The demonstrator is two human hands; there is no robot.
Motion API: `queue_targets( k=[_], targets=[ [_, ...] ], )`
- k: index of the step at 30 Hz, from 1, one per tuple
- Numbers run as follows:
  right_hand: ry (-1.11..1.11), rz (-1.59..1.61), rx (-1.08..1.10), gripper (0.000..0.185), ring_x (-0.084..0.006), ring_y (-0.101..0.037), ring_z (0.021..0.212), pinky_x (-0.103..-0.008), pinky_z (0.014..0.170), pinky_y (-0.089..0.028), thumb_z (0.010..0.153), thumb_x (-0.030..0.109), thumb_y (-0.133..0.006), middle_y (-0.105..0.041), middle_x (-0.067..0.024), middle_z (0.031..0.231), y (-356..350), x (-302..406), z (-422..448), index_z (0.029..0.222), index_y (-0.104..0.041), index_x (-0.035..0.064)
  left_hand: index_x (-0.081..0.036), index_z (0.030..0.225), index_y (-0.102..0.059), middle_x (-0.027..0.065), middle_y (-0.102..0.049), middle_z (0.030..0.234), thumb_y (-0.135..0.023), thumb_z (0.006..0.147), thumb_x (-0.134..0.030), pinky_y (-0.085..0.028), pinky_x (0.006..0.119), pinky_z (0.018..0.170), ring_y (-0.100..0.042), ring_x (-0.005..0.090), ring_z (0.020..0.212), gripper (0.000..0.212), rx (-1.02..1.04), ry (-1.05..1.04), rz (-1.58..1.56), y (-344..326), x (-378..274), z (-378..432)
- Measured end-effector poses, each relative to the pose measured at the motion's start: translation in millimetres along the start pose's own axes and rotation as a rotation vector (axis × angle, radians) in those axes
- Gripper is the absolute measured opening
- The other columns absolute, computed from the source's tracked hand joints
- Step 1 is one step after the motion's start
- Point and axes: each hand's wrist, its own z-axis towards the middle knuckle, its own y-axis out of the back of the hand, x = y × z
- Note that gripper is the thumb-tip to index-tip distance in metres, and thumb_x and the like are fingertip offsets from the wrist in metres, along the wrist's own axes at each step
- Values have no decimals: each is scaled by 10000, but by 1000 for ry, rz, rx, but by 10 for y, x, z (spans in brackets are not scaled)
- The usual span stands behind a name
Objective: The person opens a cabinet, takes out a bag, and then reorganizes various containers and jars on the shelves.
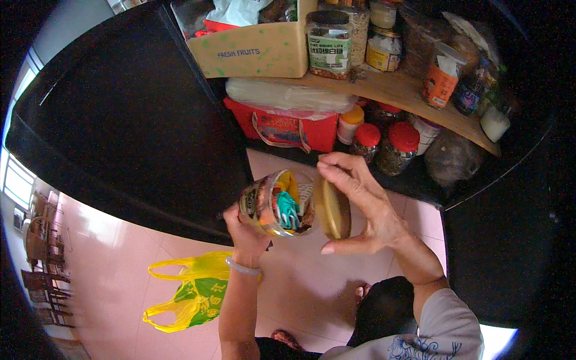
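Note:
My left hand (249, 234), a pale bangle on its wrist, grips a clear jar (258, 204) that is tilted so that its uncovered mouth faces right. Inside the jar lie small wrapped packets (288, 209), teal and yellow among them. Just right of the mouth, my right hand (364, 207) holds a round gold-coloured lid (332, 209) by its rim, thumb below and fingers above. The lid is apart from the jar and slightly blurred.
A wooden shelf (382, 90) ahead bears a cardboard box (252, 51), a green-labelled jar (330, 49) and an orange-labelled container (441, 81). Below are a red bag (288, 130) and red-lidded jars (402, 144). A dark cabinet door (121, 121) stands left; a yellow-green plastic bag (198, 292) lies on the floor.

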Motion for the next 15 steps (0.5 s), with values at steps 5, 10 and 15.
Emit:
queue_targets(
  k=[5,10,15],
  targets=[
    [112,-86,18,899,-381,-382,1099,-490,914,-339,552,370,-788,-364,-205,1244,-95,-39,15,1293,-387,56,-41,1096,-540,79,-579,1086,-362,812,-452,-428,366,876,-549,241,983,531,47,-7,275,-30,49,-11],
    [120,-89,60,893,-394,-380,1100,-493,929,-331,547,350,-789,-362,-208,1250,-109,-153,-2,1291,-390,57,-68,1082,-549,69,-589,1065,-367,821,-473,-438,377,864,-558,229,975,516,-32,54,240,-7,115,-46],
    [168,-46,53,883,-398,-369,1111,-495,942,-322,555,343,-774,-356,-214,1252,-153,-359,-35,1294,-386,54,-74,1113,-529,49,-571,1091,-350,832,-442,-421,350,871,-532,196,1018,497,19,102,272,-35,105,-54]
  ],
)
